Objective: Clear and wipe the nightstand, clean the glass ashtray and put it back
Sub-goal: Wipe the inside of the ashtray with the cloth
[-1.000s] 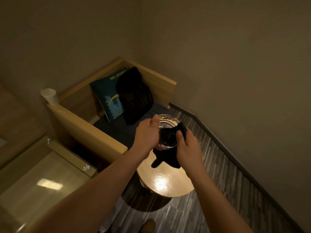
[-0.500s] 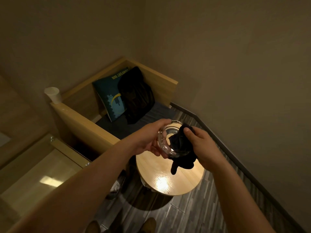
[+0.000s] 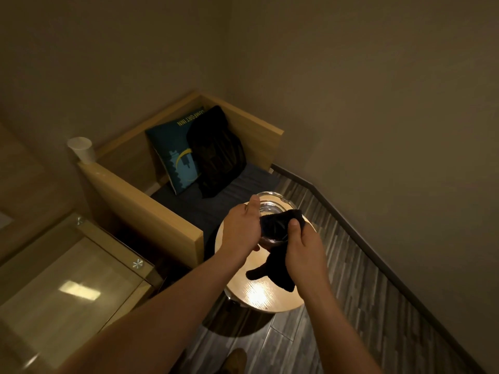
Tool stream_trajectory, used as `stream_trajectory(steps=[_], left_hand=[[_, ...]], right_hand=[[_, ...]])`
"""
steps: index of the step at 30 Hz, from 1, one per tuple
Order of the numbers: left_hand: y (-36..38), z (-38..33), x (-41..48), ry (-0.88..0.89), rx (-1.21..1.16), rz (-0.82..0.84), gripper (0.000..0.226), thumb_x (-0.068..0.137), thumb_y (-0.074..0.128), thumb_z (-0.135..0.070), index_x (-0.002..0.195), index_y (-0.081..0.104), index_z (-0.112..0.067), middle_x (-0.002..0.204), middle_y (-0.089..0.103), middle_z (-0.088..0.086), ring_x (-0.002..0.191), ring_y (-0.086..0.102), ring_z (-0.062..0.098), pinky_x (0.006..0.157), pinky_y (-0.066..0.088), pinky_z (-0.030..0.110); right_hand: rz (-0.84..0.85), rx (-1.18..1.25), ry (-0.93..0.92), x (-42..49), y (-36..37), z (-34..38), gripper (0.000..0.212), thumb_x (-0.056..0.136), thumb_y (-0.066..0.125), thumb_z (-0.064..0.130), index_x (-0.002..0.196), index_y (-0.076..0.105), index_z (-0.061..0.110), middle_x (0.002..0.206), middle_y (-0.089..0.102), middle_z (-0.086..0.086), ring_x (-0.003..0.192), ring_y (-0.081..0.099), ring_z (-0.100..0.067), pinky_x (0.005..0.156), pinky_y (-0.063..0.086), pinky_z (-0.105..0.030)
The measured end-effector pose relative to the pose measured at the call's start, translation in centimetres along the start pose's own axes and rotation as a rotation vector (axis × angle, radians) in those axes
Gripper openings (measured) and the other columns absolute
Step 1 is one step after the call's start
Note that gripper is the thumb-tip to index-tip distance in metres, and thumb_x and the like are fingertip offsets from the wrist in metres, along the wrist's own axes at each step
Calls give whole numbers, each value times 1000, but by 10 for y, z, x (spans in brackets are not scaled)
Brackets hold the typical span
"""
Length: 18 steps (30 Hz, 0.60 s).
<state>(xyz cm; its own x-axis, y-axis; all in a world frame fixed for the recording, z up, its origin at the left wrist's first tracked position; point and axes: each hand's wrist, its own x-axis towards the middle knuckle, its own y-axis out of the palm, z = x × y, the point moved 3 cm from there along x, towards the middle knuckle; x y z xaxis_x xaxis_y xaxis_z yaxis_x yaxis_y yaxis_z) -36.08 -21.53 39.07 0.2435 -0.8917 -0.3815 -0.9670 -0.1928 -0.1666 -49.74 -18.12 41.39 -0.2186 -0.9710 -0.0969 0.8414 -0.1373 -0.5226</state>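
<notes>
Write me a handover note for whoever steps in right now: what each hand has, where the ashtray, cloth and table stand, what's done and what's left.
Left hand: grips the glass ashtray by its rim, held up above the table.
Right hand: pinches the black cloth against the ashtray; the cloth's tail hangs below the hand.
Round wooden table: the visible top is bare and glossy; the hands hide part of it.
Done: table looks cleared, ashtray wiping is under way. Whether the table has been wiped cannot be told.
Left: finish wiping the ashtray and set it back on the table.
</notes>
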Motion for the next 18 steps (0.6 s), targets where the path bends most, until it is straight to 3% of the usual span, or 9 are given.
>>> stream_trajectory(steps=[3, 5, 7, 10, 12, 14, 18], left_hand=[[4, 8, -4, -24, -36, 64, 48, 110, 37, -54, 129, 63, -18, 111, 71, 3, 96, 73, 21, 46, 53, 18], [2, 10, -3, -99, -116, 229, 43, 108, 44, -54, 119, 67, -19, 118, 73, 9, 104, 73, 26, 64, 63, 30], [-7, 4, -1, -208, -270, 403, 37, 103, 56, -53, 108, 73, -20, 107, 78, 10, 102, 76, 29, 82, 65, 47], [-16, -6, 5, -265, -315, 571, 55, 98, 65, -54, 125, 72, -7, 113, 77, 12, 115, 74, 39, 97, 60, 58], [-16, -13, 7, -228, -192, 591, 55, 101, 62, -55, 130, 71, -9, 122, 77, 13, 119, 72, 38, 106, 55, 59], [-14, -16, 7, -159, -87, 539, 49, 104, 56, -54, 127, 71, -13, 118, 78, 11, 112, 75, 34, 105, 56, 57], [-7, -8, 4, -89, -61, 355, 45, 107, 51, -49, 118, 74, -12, 105, 80, 15, 98, 79, 34, 96, 61, 55]], right_hand=[[-17, 10, 18, -1, -1, -6, 20, 109, 37, 31, 106, 56, 28, 90, 62, 13, 85, 62, -7, 65, 40, -21], [14, 33, 42, 4, -8, -10, 22, 108, 39, 30, 102, 59, 24, 90, 64, 6, 86, 64, -15, 66, 43, -27], [95, 41, 26, 9, -19, -11, 24, 108, 41, 31, 100, 63, 26, 89, 67, 4, 84, 66, -17, 68, 44, -28], [267, -12, -70, 15, -33, -4, 24, 108, 43, 33, 103, 66, 30, 89, 71, 8, 81, 67, -10, 69, 46, -24], [363, -55, -100, 18, -37, 2, 22, 107, 45, 34, 107, 67, 31, 92, 72, 10, 82, 69, -7, 70, 48, -23], [367, -96, -111, 18, -37, 5, 22, 107, 45, 34, 111, 67, 31, 95, 73, 10, 86, 69, -9, 72, 50, -25], [180, -98, -75, 8, -25, 0, 26, 108, 43, 33, 115, 66, 24, 97, 72, 6, 91, 68, -16, 76, 52, -31]])
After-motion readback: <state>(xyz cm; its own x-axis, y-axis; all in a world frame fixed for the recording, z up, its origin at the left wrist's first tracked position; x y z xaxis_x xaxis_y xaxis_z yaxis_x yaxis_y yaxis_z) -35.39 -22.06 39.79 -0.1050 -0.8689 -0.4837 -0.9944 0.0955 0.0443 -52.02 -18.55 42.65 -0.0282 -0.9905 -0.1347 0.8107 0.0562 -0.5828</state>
